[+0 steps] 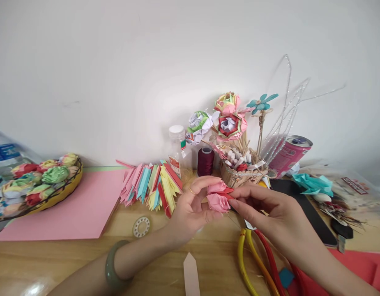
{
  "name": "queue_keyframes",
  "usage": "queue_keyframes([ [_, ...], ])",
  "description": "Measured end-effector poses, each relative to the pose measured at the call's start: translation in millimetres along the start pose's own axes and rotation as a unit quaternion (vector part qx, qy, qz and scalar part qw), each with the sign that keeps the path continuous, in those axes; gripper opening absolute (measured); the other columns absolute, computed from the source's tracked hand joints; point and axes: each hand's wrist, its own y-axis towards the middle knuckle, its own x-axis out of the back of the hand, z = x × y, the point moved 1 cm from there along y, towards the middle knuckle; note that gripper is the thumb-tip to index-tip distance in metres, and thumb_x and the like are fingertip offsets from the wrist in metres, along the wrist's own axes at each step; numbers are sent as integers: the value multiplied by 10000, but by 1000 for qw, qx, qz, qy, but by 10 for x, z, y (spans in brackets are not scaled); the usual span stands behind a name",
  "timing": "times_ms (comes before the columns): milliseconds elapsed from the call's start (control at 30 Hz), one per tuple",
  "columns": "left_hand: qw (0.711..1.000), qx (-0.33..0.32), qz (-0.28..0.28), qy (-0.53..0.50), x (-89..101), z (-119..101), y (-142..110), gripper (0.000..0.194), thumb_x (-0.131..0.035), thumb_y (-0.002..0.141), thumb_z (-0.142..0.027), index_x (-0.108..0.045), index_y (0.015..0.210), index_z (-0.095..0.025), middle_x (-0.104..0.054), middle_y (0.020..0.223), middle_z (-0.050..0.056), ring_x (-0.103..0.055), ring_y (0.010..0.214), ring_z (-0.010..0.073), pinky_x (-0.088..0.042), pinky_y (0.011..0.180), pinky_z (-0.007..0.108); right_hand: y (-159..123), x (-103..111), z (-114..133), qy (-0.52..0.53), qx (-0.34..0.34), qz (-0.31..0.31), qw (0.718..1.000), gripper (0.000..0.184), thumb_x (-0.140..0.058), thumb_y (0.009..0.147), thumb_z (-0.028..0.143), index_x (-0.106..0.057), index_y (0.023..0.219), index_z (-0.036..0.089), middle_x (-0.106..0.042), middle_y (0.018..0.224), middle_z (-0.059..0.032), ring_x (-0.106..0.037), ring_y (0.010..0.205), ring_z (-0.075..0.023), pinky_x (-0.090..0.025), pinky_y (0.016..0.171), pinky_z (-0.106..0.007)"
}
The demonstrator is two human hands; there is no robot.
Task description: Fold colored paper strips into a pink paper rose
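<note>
Between my two hands, above the wooden table, is a small folded paper flower (218,202) in pink with red pieces on its right side. My left hand (190,209) curls its thumb and fingers around the pink part. The fingertips of my right hand (263,205) pinch the red paper (228,192) at the flower's right. Below, a pale pointed paper strip (191,273) lies on the table. Yellow- and red-handled tools (254,263) lie under my right hand, their working ends partly hidden.
A yellow basket (63,193) of paper flowers stands at left by pink paper sheets (100,197). Folded paper strips (149,185), a clear bottle (180,152), a thread spool (205,161), a flower holder (239,176) and a pink can (288,154) line the wall. A tape roll (141,227) lies left of my hands.
</note>
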Motion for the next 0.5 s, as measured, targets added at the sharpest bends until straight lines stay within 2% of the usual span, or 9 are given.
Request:
queue_keyframes([
  [167,997,-37,18,62,4,-15,-5,456,-676,665,-180,-551,1087,-301,-426,1155,36,-460,1078,193,-420,900,329,-10,-4,47,-38,24,-4,999,163,-510,789,270,-589,668,193,-548,567,19,-474,505,-103,-372,454,-208],
  [367,993,-42,0,108,-12,-29,-41,451,-663,673,-171,-548,1090,-294,-413,1182,52,-442,1102,216,-424,907,363,-79,-34,59,-173,153,-94,968,80,-516,769,181,-584,731,198,-536,576,22,-476,489,-94,-391,477,-213],
  [433,993,-40,-1,112,-14,-26,-47,456,-661,675,-165,-544,1094,-303,-407,1188,51,-445,1099,215,-432,902,362,-83,-36,69,-170,153,-90,969,84,-508,768,173,-579,731,200,-537,571,25,-479,487,-92,-393,474,-207],
  [500,993,-44,-3,114,-16,-26,-49,461,-657,679,-156,-542,1096,-316,-398,1190,45,-450,1094,209,-436,901,358,-76,-29,86,-144,127,-74,979,93,-502,759,165,-574,715,202,-530,558,33,-477,484,-91,-387,462,-198],
])
